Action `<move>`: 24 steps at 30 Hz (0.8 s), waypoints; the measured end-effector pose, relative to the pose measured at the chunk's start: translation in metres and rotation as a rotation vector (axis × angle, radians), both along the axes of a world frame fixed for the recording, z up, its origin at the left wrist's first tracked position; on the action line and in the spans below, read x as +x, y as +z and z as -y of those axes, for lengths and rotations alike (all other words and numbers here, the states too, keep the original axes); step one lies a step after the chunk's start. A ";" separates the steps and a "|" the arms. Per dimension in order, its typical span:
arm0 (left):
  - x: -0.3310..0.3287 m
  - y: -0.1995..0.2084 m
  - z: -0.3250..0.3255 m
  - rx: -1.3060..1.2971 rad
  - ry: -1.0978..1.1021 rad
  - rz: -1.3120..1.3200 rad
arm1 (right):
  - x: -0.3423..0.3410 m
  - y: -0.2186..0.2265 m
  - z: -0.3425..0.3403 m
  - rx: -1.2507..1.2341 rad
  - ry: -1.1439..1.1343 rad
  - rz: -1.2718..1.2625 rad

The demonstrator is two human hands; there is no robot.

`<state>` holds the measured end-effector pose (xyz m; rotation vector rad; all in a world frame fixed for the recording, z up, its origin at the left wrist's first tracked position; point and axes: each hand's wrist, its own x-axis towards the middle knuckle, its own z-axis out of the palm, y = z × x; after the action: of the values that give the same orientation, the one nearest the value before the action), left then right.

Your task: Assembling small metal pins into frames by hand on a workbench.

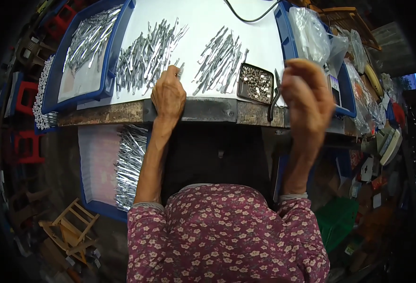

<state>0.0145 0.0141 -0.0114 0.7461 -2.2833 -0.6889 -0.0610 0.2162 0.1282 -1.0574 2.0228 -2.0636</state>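
Note:
My left hand (169,96) rests at the table's near edge with its fingers pinched together. A short bit of a slim silvery metal piece (180,70) shows at its fingertips. Beside it lies a large pile of similar metal pieces (142,66), and a smaller pile (219,61) lies to its right. My right hand (308,96) is raised over the table's right part, curled and smeared by motion, so what its fingers hold cannot be made out. Nearest to it are pliers with dark handles (273,104) and a small dark tray (240,89) of tiny round metal parts (256,81).
A blue bin (108,78) of metal pieces stands at the left; another blue bin (283,28) with clear plastic bags (310,35) is at the right. Below the table sits a tray of metal pieces (130,170). A black cable (250,20) crosses the back. Red stools (28,146) stand left.

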 end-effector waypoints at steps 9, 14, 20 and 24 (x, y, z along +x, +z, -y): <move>0.004 -0.003 0.006 -0.316 -0.102 -0.124 | 0.009 0.067 -0.051 -0.206 0.441 -0.411; 0.023 0.072 -0.020 0.421 -0.236 -0.535 | 0.019 0.063 -0.034 -0.207 0.416 -0.397; 0.081 0.174 -0.001 0.098 -0.752 -0.891 | 0.014 0.065 -0.032 -0.224 0.412 -0.380; 0.119 0.178 0.006 0.023 -0.760 -0.888 | 0.002 0.065 -0.029 -0.231 0.405 -0.374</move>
<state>0.1330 0.0078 0.1670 -0.4317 -1.6461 -1.0976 -0.0594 0.2450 0.1927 -1.8367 1.5322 -2.0229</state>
